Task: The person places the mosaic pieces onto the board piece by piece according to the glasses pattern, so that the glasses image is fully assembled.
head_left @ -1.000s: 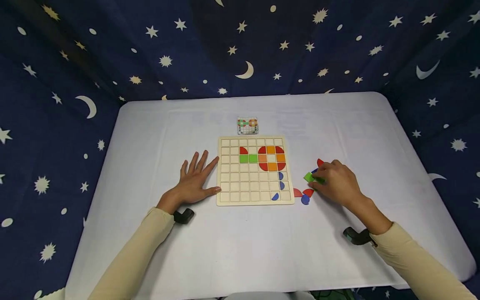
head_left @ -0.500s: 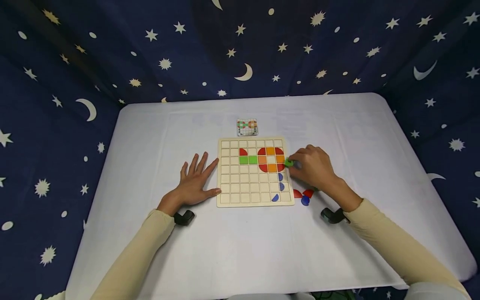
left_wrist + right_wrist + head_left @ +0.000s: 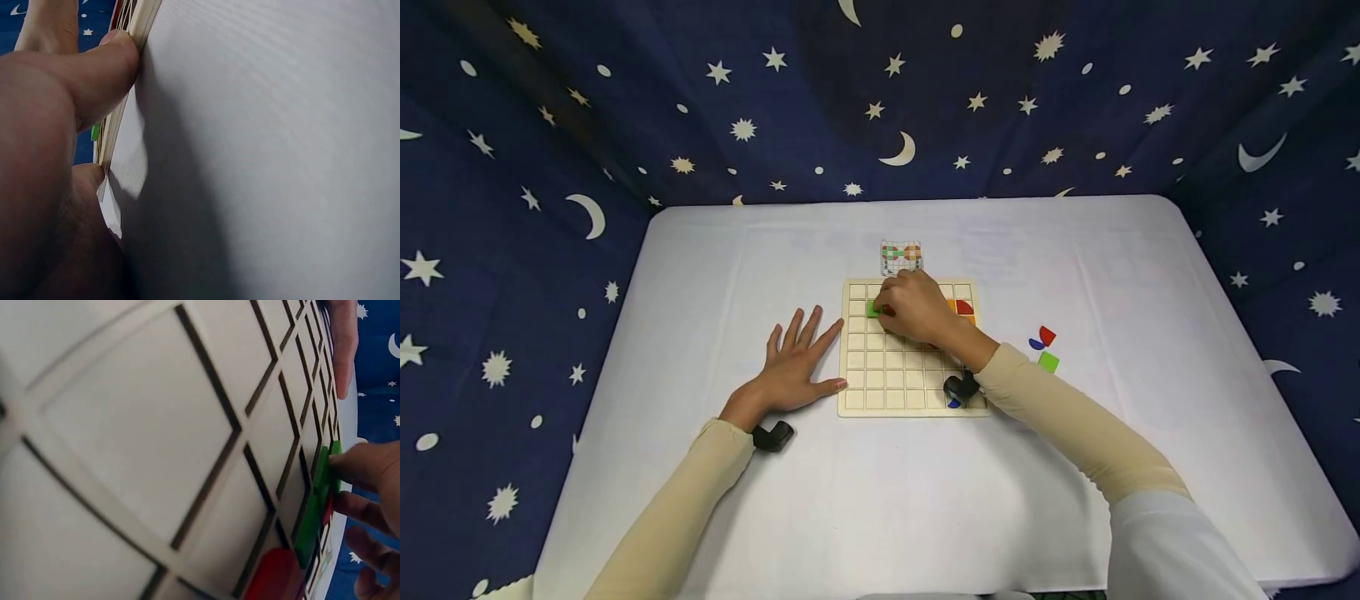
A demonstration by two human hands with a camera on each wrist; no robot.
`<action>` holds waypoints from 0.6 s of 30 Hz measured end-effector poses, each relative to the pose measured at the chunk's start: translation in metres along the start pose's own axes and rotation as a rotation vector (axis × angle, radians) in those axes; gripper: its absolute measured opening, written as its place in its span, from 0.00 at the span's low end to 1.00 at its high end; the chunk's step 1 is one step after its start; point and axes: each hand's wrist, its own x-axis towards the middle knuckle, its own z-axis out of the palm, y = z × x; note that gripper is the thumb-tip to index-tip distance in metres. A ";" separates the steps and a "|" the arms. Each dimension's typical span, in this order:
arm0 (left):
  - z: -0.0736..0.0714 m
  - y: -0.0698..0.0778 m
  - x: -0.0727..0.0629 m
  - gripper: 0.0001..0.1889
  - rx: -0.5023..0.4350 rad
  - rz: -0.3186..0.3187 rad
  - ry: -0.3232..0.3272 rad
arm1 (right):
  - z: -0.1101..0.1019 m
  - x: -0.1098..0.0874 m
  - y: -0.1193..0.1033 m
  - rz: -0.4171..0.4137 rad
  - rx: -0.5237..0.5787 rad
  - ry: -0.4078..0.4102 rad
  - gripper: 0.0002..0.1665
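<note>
A pale wooden grid board (image 3: 876,379) lies on the white table. My right hand (image 3: 921,308) is over its upper part, pinching a green square tile (image 3: 872,309) at the grid's upper left. In the right wrist view, my fingertips are at that green tile (image 3: 336,450), beside other green tiles (image 3: 306,531) and a red piece (image 3: 272,575) on the grid. Spread on the table, my left hand (image 3: 790,367) touches the board's left edge with its thumb and a fingertip. My right hand and forearm hide several coloured pieces on the board.
Behind the board lies a small pattern card (image 3: 901,257). Right of it are a loose red quarter-circle (image 3: 1047,336), a blue half-circle (image 3: 1037,343) and a green square (image 3: 1048,362). Some other pieces are hidden under the right sleeve. A dark starry curtain (image 3: 820,100) surrounds the table.
My right hand took a green tile from the loose pieces at the right and carried it leftward across the board to its upper left. My left hand stayed at the board's edge.
</note>
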 end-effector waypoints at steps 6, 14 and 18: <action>-0.001 0.002 0.000 0.49 -0.008 0.001 0.001 | 0.002 -0.001 -0.003 0.051 -0.015 -0.016 0.06; 0.001 -0.002 0.000 0.49 0.001 -0.002 0.007 | -0.003 -0.003 -0.009 0.125 0.015 -0.001 0.08; 0.003 -0.002 0.001 0.50 0.009 -0.004 0.012 | -0.017 -0.020 0.001 0.168 0.072 0.034 0.05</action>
